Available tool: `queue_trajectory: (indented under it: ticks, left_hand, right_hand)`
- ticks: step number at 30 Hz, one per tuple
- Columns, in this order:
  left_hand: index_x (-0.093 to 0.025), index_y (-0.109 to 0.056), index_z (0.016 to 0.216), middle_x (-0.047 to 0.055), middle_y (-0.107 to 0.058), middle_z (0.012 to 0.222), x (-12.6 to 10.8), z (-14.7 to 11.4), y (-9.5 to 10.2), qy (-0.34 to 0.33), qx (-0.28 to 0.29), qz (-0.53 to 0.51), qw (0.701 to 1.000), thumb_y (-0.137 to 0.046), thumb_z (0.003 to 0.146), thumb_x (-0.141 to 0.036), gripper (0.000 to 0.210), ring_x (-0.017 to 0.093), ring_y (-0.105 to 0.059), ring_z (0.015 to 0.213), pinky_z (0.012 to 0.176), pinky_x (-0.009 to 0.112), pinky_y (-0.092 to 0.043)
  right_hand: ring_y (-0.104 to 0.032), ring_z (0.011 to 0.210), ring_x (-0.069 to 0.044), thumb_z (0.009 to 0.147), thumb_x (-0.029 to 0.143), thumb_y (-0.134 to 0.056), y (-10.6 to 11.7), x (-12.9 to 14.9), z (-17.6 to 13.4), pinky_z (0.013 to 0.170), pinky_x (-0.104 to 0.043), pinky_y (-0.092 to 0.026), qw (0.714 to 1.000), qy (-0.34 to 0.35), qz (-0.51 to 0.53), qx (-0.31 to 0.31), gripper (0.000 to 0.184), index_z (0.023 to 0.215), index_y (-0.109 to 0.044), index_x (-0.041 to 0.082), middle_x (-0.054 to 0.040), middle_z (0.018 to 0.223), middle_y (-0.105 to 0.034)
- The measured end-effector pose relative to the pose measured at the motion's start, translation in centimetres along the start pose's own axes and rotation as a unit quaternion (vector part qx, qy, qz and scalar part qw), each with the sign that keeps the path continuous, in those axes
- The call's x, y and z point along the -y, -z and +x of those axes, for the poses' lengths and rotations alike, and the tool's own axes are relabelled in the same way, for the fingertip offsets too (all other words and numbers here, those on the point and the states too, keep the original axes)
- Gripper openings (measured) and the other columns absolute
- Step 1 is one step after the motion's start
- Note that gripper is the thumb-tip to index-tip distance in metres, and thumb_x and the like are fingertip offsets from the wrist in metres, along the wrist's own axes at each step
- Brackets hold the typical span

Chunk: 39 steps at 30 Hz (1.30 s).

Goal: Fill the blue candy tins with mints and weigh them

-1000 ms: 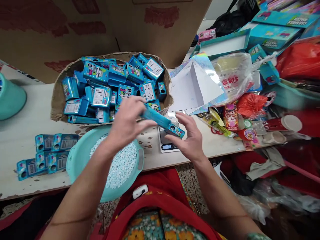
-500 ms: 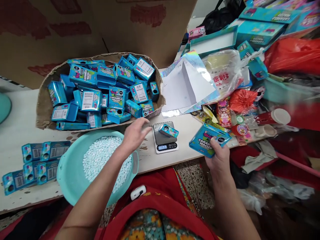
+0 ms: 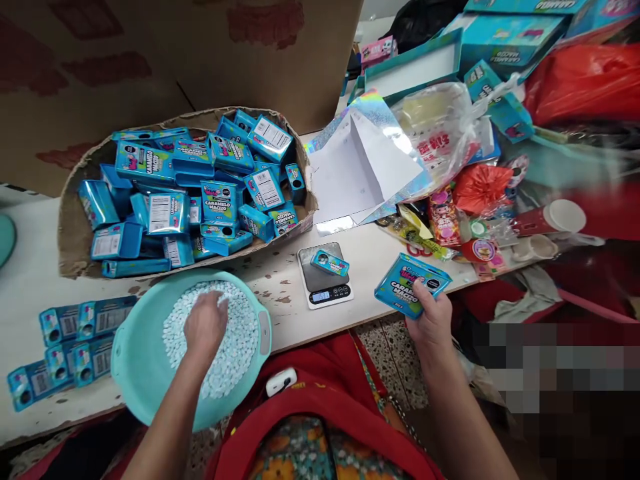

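Observation:
My left hand (image 3: 206, 327) is down in the turquoise basin (image 3: 137, 380), its fingers bunched into the small pale candies (image 3: 233, 363); the fingertips are partly hidden. Held in my right hand (image 3: 431, 312) is a blue candy box (image 3: 397, 288) printed "Caramelo Macizo", gripped at its right side over the table's front edge. Between the hands sits a small digital scale (image 3: 332, 297) with its display lit. A narrow blue package (image 3: 330, 262) with a dark round spot at one end lies on the scale's dark platform.
Behind the basin, a cut cardboard tray (image 3: 75, 223) is heaped with blue boxes. Several more boxes (image 3: 65, 357) lie grouped at the left. Holographic sheets (image 3: 345, 173), a plastic bag (image 3: 435, 133), wrappers and a cup (image 3: 565, 215) crowd the right side.
My left hand has moved left and down from beside the scale into the candies. My right hand still holds the box in nearly the same place. The view has shifted slightly.

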<state>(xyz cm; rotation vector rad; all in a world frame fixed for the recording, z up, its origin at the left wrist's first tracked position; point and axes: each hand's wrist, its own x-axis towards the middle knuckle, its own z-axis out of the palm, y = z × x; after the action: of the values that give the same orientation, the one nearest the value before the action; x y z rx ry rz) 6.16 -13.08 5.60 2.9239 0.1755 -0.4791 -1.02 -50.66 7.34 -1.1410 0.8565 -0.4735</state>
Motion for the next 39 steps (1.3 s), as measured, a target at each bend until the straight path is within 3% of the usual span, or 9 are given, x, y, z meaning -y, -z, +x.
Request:
queue_trajectory:
  ticks: [3, 6, 11, 14, 17, 21, 25, 34, 39]
  left_hand:
    - [-0.019, -0.06, 0.095, 0.01, -0.06, 0.105, 3.7, -2.2, -3.0, -0.043, 0.156, -0.038, 0.986, -0.049, 0.082, -0.033, 0.021, 0.024, -0.061, 0.085, 0.071, 0.032, -0.044]
    - [-0.022, -0.059, 0.084, 0.005, -0.064, 0.087, 4.5, -3.3, -4.4, -0.031, 0.171, -0.119, 0.978, -0.051, 0.078, -0.031, 0.013, 0.022, -0.061, 0.081, 0.072, 0.031, -0.043]
    - [-0.02, -0.056, 0.077, -0.001, -0.056, 0.063, 4.5, -2.9, -1.9, 0.117, 0.191, -0.394, 0.892, -0.067, 0.062, -0.05, 0.035, 0.017, -0.054, 0.056, 0.051, 0.026, -0.039]
    - [-0.018, -0.057, 0.079, -0.001, -0.055, 0.063, 2.4, -2.0, 0.8, 0.12, 0.157, -0.46, 0.866, -0.073, 0.056, -0.052, 0.044, 0.015, -0.053, 0.056, 0.049, 0.025, -0.038]
    - [-0.019, -0.058, 0.081, 0.0, -0.058, 0.069, -2.9, -0.5, 3.1, -0.003, 0.151, -0.438, 0.886, -0.066, 0.068, -0.044, 0.029, 0.016, -0.056, 0.064, 0.058, 0.026, -0.043]
    - [-0.02, -0.06, 0.083, 0.003, -0.062, 0.084, -12.2, 1.9, 4.3, -0.245, 0.093, -0.256, 0.93, -0.053, 0.08, -0.025, 0.009, 0.018, -0.058, 0.078, 0.071, 0.029, -0.043]
    - [-0.018, -0.062, 0.089, 0.008, -0.06, 0.091, -18.2, 3.6, 3.8, -0.347, 0.079, -0.062, 0.933, -0.044, 0.085, -0.016, 0.019, 0.022, -0.057, 0.086, 0.073, 0.032, -0.043]
    - [-0.021, -0.06, 0.104, 0.006, -0.061, 0.106, -18.8, 5.0, 2.8, -0.368, 0.064, -0.162, 0.913, -0.051, 0.081, -0.016, 0.025, 0.02, -0.058, 0.097, 0.084, 0.032, -0.047]
    - [-0.027, -0.051, 0.121, 0.007, -0.054, 0.127, -18.8, 4.1, 1.3, -0.455, 0.074, -0.04, 0.886, -0.053, 0.079, -0.012, 0.044, 0.025, -0.046, 0.119, 0.095, 0.04, -0.041]
  right_hand:
    - [-0.068, 0.078, -0.02, 0.063, 0.032, -0.08, -0.5, -0.5, 0.3, 0.075, -0.039, -0.058, 1.0, -0.017, 0.018, 0.001, 0.038, 0.093, -0.063, 0.016, -0.0033, 0.087, -0.069]
    - [-0.067, 0.076, -0.019, 0.064, 0.033, -0.08, -1.2, -0.9, 0.3, 0.076, -0.039, -0.058, 1.0, -0.021, 0.021, 0.01, 0.039, 0.095, -0.063, 0.017, -0.0029, 0.089, -0.069]
    - [-0.068, 0.076, -0.019, 0.063, 0.035, -0.081, -1.6, -1.3, 0.4, 0.074, -0.039, -0.059, 1.0, -0.018, 0.01, 0.01, 0.04, 0.095, -0.063, 0.016, -0.0028, 0.089, -0.069]
    - [-0.068, 0.075, -0.018, 0.062, 0.035, -0.082, -1.4, -1.4, 0.4, 0.075, -0.038, -0.059, 0.999, -0.032, 0.019, -0.002, 0.043, 0.096, -0.064, 0.017, -0.0026, 0.09, -0.07]
    - [-0.068, 0.075, -0.017, 0.061, 0.033, -0.083, -1.2, -1.3, 0.4, 0.075, -0.037, -0.058, 0.999, -0.038, 0.034, -0.009, 0.043, 0.097, -0.065, 0.017, -0.0021, 0.091, -0.07]
    - [-0.068, 0.076, -0.019, 0.062, 0.033, -0.082, -0.4, -1.1, 0.5, 0.071, -0.035, -0.059, 0.998, -0.037, 0.039, -0.02, 0.045, 0.1, -0.065, 0.017, -0.0038, 0.094, -0.07]
    - [-0.069, 0.077, -0.02, 0.063, 0.033, -0.082, 0.9, -1.2, 0.6, 0.068, -0.034, -0.059, 0.998, -0.046, 0.035, -0.032, 0.045, 0.1, -0.064, 0.016, -0.0043, 0.094, -0.071]
    - [-0.069, 0.076, -0.019, 0.065, 0.033, -0.081, 2.3, -0.9, 0.9, 0.067, -0.034, -0.06, 0.996, -0.063, 0.052, -0.04, 0.045, 0.103, -0.064, 0.016, -0.0053, 0.095, -0.071]
    - [-0.068, 0.073, -0.019, 0.056, 0.03, -0.085, 1.1, -1.0, 0.2, 0.07, -0.037, -0.059, 0.999, -0.051, 0.016, 0.004, 0.046, 0.095, -0.063, 0.018, -0.0019, 0.087, -0.071]
